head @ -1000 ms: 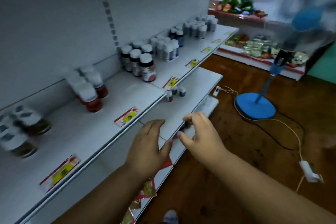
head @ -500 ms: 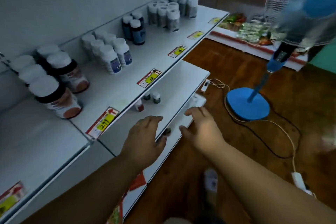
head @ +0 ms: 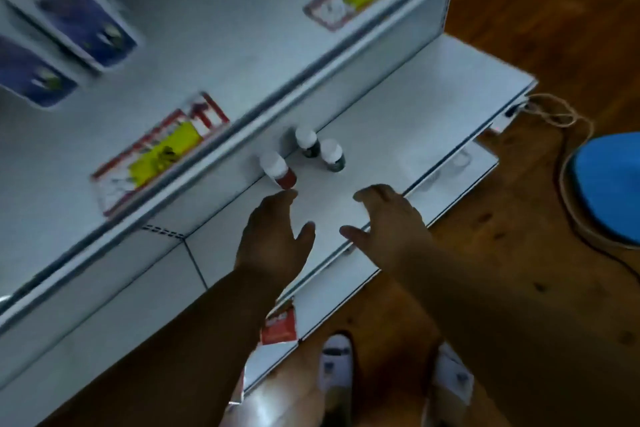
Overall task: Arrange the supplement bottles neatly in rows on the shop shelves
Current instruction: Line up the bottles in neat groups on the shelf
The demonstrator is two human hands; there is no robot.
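Supplement bottles were what I had in view: three small white-capped ones stood on the lower shelf point(head: 398, 121), close under the lip of the shelf above. The red bottle point(head: 278, 170) was nearest my hands, and two dark green bottles, one point(head: 307, 143) just behind the other point(head: 332, 155), stood beside each other a little farther along. My left hand point(head: 275, 239) hovered over the shelf with fingers loosely extended and thumb spread, its fingertips just short of the red bottle and gripping nothing. My right hand point(head: 388, 222) hung over the shelf's front edge, fingers relaxed and slightly bent, also empty. On the upper shelf point(head: 225, 45) I saw blurred blue-labelled bottles point(head: 86, 24) and yellow-and-red price tags point(head: 162, 152). A blue fan base point(head: 609, 187) sat on the wooden floor point(head: 519, 253) to the right.
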